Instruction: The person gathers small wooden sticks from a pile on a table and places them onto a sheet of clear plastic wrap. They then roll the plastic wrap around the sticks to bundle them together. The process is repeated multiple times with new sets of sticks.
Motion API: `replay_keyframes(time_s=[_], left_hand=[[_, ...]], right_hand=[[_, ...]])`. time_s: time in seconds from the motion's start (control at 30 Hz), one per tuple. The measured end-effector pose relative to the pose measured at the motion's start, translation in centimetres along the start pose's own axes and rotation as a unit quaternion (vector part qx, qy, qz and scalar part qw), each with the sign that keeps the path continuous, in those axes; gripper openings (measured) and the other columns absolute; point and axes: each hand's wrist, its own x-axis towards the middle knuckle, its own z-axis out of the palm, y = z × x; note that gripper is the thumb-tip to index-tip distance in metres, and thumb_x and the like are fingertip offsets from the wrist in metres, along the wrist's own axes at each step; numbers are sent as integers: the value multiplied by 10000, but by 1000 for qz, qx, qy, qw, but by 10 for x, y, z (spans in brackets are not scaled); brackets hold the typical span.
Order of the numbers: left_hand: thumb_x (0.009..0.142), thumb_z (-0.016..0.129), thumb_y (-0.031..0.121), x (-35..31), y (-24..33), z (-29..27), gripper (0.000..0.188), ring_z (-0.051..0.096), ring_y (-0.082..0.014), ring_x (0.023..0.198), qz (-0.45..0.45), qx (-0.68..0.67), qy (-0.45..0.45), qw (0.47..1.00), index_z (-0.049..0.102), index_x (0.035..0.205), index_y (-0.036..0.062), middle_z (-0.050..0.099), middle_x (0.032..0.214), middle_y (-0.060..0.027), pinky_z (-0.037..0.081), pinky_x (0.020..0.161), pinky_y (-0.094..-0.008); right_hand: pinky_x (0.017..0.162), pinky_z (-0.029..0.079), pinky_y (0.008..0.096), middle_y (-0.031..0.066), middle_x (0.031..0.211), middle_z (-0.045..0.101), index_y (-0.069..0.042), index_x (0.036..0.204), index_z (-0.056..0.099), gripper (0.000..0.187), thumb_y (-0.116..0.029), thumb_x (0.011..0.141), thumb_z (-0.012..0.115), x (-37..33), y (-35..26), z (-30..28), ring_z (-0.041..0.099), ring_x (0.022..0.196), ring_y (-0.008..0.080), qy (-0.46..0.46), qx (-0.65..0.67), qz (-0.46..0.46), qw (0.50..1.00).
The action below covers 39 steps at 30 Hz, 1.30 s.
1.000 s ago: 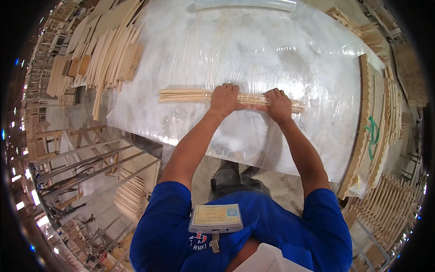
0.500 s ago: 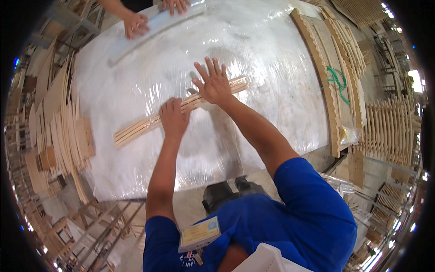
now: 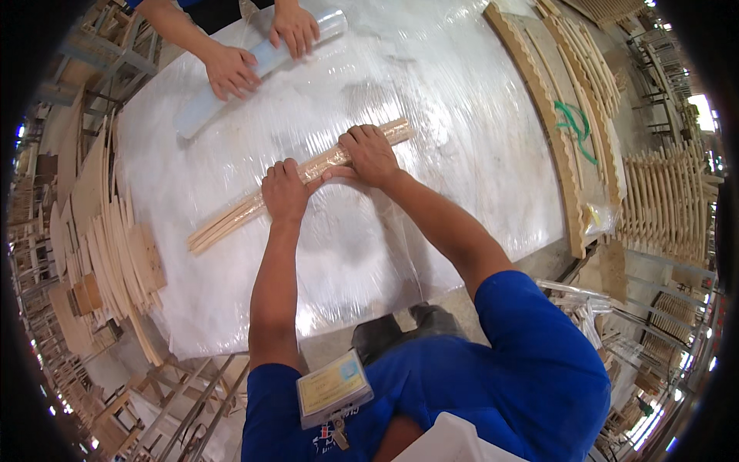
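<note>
A bundle of thin wooden strips (image 3: 231, 223) lies slantwise on a table covered in plastic film (image 3: 462, 177). Clear film is wrapped around part of the bundle. My left hand (image 3: 285, 189) grips it near the middle, fingers over the far side and thumb on the near side. A little further right, my right hand (image 3: 371, 156) is closed over the same bundle, its thumb pointing toward the left one. The strips stick out past both hands. Across the table, a co-worker's two hands (image 3: 232, 71) rest on a roll of clear film (image 3: 265, 61).
Scalloped wooden boards (image 3: 531, 100) and a green strap (image 3: 573, 123) lie along the table's right side. Loose wooden strips (image 3: 123, 239) are stacked at the left edge. Slatted wooden pieces (image 3: 666, 208) stand beyond the right edge, and metal frames (image 3: 185, 408) stand lower left.
My right hand has come down from spread fingers to a grip on the bundle. My left hand has shifted slightly. The co-worker's hands and the film roll have moved nearer to me.
</note>
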Motion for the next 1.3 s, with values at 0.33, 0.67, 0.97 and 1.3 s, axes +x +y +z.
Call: replay_keyframes(time_s=[0.33, 0.67, 0.97, 1.3], left_hand=[[770, 872, 671, -71, 33, -36, 705, 633, -341, 1048, -22, -6, -21, 1000, 644, 1018, 52, 662, 1067, -141, 491, 921, -498], [950, 768, 539, 0, -7, -10, 515, 571, -365, 1153, -28, -56, 56, 996, 655, 1205, 106, 622, 1212, -121, 430, 1008, -518], [691, 875, 727, 48, 1, 7, 776, 645, -322, 1012, -41, 0, -85, 996, 692, 1036, 56, 690, 1065, -110, 506, 865, -477], [643, 893, 720, -25, 10, -14, 778, 639, -302, 976, -64, 0, -21, 998, 690, 989, 53, 660, 971, -101, 500, 849, -462]], right_hand=[[1291, 287, 578, 215, 1481, 578, -8, 1476, 563, 817, -644, 975, 671, -98, -39, -22, 502, 1440, 422, -47, 7, 24, 999], [1265, 245, 685, 231, 1650, 474, -42, 1600, 494, 882, -687, 1009, 601, 49, -12, 16, 367, 1569, 478, 15, -47, 55, 997], [943, 478, 490, 118, 1119, 699, -68, 1039, 678, 455, -515, 979, 738, 92, 24, 29, 651, 1057, 325, -14, -12, 37, 999], [989, 453, 513, 169, 1119, 616, -23, 1093, 648, 671, -657, 903, 759, -24, -28, -6, 576, 1044, 385, 18, 44, -19, 999]])
